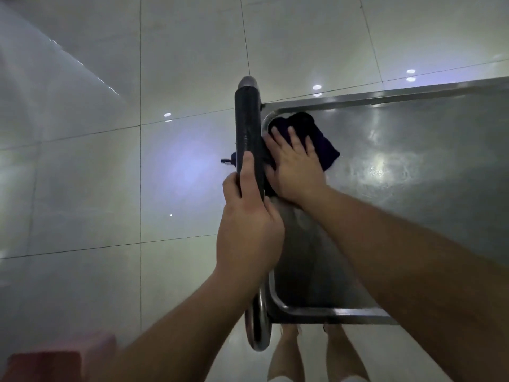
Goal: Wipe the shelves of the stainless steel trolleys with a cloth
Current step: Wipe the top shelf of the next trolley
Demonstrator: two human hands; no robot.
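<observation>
Below you lies a floor of large pale tiles (82, 166), glossy, split by thin dark grout lines (141, 188). Small round light reflections (317, 87) dot the tiles — one pair sits near the right edge, another to the left of centre — and a soft bluish glare (187, 169) spreads across the middle tile. In the lower left corner you see a blurred reddish-pink object (55, 357); what it is cannot be told. At the bottom edge your own bare legs (286, 351) show, standing on the tiles — the feet are cut off.
</observation>
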